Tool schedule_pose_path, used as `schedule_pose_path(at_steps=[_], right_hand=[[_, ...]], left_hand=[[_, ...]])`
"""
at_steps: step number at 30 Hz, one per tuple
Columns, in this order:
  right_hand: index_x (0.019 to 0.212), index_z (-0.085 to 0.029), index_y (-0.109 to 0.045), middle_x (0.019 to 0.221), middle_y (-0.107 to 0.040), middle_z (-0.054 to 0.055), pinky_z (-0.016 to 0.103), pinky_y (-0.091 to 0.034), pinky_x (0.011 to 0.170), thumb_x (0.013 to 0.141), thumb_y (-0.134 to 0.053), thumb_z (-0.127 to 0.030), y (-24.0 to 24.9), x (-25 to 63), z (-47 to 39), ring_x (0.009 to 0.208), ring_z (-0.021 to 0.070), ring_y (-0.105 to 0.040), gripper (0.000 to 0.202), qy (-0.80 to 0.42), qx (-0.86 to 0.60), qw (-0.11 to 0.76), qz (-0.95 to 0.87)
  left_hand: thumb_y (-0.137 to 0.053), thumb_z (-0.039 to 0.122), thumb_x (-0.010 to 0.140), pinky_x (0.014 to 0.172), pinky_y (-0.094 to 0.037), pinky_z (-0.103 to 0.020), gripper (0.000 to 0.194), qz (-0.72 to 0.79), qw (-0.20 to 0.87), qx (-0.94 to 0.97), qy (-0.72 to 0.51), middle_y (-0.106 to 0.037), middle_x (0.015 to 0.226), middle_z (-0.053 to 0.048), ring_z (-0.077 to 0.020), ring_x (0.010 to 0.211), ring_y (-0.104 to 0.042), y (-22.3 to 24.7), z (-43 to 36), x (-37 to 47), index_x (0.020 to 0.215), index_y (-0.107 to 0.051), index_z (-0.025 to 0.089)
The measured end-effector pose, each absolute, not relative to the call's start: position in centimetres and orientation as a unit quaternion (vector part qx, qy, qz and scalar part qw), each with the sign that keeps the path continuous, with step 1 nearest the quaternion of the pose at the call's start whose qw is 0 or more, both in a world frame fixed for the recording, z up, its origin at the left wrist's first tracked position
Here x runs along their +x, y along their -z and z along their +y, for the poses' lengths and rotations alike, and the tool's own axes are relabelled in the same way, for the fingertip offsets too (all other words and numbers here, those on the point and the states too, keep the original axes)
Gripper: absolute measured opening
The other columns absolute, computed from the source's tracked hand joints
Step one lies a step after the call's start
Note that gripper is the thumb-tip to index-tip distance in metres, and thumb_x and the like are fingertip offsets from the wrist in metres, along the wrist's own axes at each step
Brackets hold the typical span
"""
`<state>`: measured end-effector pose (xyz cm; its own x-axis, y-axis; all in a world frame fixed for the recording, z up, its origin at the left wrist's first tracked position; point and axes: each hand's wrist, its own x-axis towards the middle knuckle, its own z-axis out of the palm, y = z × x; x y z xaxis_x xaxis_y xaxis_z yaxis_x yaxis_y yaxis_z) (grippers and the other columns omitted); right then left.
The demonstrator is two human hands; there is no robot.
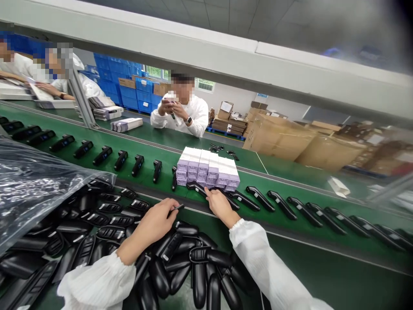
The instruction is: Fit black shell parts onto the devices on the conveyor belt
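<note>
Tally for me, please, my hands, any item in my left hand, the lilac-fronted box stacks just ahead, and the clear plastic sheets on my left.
Hands: 2 (left hand, right hand)
Dark stick: 1
Box stack: 1
Plastic sheet: 1
Total: 5

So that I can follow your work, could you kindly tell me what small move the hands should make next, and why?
Probably the right hand should draw the long, angled black device clear of the stacked purple-and-white boxes: its fingertips are at that device, close to the boxes, while the left hand pinches a slim dark piece.
</note>
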<state>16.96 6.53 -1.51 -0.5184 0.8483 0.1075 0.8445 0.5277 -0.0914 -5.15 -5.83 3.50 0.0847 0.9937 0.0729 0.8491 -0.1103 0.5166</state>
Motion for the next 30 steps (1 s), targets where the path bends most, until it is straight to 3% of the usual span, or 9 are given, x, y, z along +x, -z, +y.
schedule_pose_path(at_steps=[4, 7, 10, 13, 15, 19, 24, 30], right_hand=[[0.149, -0.018, -0.037, 0.138, -0.055, 0.013, 0.038, -0.041, 0.107, 0.101, -0.042, -0.033, -0.1, 20.8, 3.5, 0.127, 0.0245, -0.049, 0.05, -0.032, -0.448, 0.164, -0.878], [0.148, -0.028, -0.038, 0.143, -0.052, 0.006, 0.041, -0.039, 0.112, 0.103, -0.035, -0.038, -0.5, 25.9, -1.9, 0.131, 0.0218, -0.047, 0.047, -0.067, -0.44, 0.237, -0.864], [0.15, -0.033, -0.034, 0.15, -0.044, 0.005, 0.05, -0.035, 0.114, 0.1, -0.042, -0.045, 1.0, 29.4, -7.9, 0.138, 0.0265, -0.04, 0.052, -0.078, -0.452, 0.169, -0.872], [0.151, -0.037, -0.029, 0.157, -0.032, 0.001, 0.056, -0.032, 0.115, 0.099, -0.042, -0.044, 3.4, 29.1, -11.1, 0.144, 0.0304, -0.029, 0.054, -0.063, -0.465, 0.122, -0.874], [0.148, -0.032, -0.038, 0.155, -0.036, 0.004, 0.052, -0.037, 0.113, 0.1, -0.04, -0.041, 4.3, 26.9, -10.9, 0.144, 0.0309, -0.029, 0.048, -0.045, -0.49, 0.143, -0.859], [0.123, -0.022, -0.059, 0.125, -0.058, 0.011, 0.046, -0.049, 0.1, 0.101, -0.038, -0.032, 4.3, 20.8, -7.5, 0.124, 0.0284, -0.05, 0.033, -0.035, -0.513, 0.204, -0.833], [0.111, -0.025, -0.06, 0.105, -0.058, 0.009, 0.047, -0.05, 0.087, 0.101, -0.036, -0.03, 4.5, 16.4, -5.2, 0.1, 0.0262, -0.055, 0.026, -0.077, -0.545, 0.229, -0.803], [0.109, -0.029, -0.059, 0.109, -0.055, 0.006, 0.041, -0.045, 0.091, 0.1, -0.035, -0.025, 4.6, 16.9, -6.5, 0.104, 0.0242, -0.049, 0.026, -0.198, -0.551, 0.285, -0.759]], left_hand=[[-0.038, 0.016, 0.092, 0.079, -0.043, -0.034, 0.022, 0.525, 0.093, 0.832, -0.156, -0.062, 0.098, -0.005, -0.0212, 0.09, -0.059, -3.6, -8.9, 0.3, 0.097, -0.058, 0.02], [-0.043, 0.012, 0.088, 0.08, -0.043, -0.037, 0.018, 0.451, 0.012, 0.883, -0.128, -0.062, 0.091, -0.004, -0.0219, 0.085, -0.057, -2.0, -12.6, 3.2, 0.091, -0.059, 0.02], [-0.055, 0.02, 0.086, 0.095, -0.039, -0.04, 0.012, 0.369, -0.077, 0.907, -0.185, -0.064, 0.096, -0.003, -0.0212, 0.092, -0.056, 1.0, -15.2, 4.7, 0.096, -0.061, 0.019], [-0.055, 0.032, 0.091, 0.105, -0.03, -0.04, 0.016, 0.29, -0.166, 0.907, -0.256, -0.066, 0.103, -0.002, -0.0204, 0.102, -0.055, 3.8, -15.9, 5.3, 0.093, -0.063, 0.019], [-0.053, 0.032, 0.093, 0.107, -0.027, -0.04, 0.017, 0.265, -0.199, 0.902, -0.277, -0.067, 0.1, 0.0, -0.0194, 0.102, -0.055, 4.8, -15.4, 5.2, 0.086, -0.063, 0.02], [-0.051, 0.031, 0.094, 0.114, -0.02, -0.043, 0.019, 0.302, -0.216, 0.881, -0.294, -0.068, 0.099, 0.0, -0.0189, 0.1, -0.057, 5.4, -13.0, 3.7, 0.084, -0.063, 0.02], [-0.047, 0.026, 0.093, 0.115, -0.022, -0.04, 0.019, 0.389, -0.192, 0.848, -0.303, -0.068, 0.101, -0.001, -0.018, 0.102, -0.058, 6.4, -11.2, 1.2, 0.086, -0.063, 0.02], [-0.043, 0.02, 0.093, 0.115, -0.023, -0.04, 0.024, 0.409, -0.171, 0.832, -0.334, -0.068, 0.095, -0.001, -0.0171, 0.098, -0.058, 6.2, -11.6, 0.4, 0.079, -0.062, 0.02]])
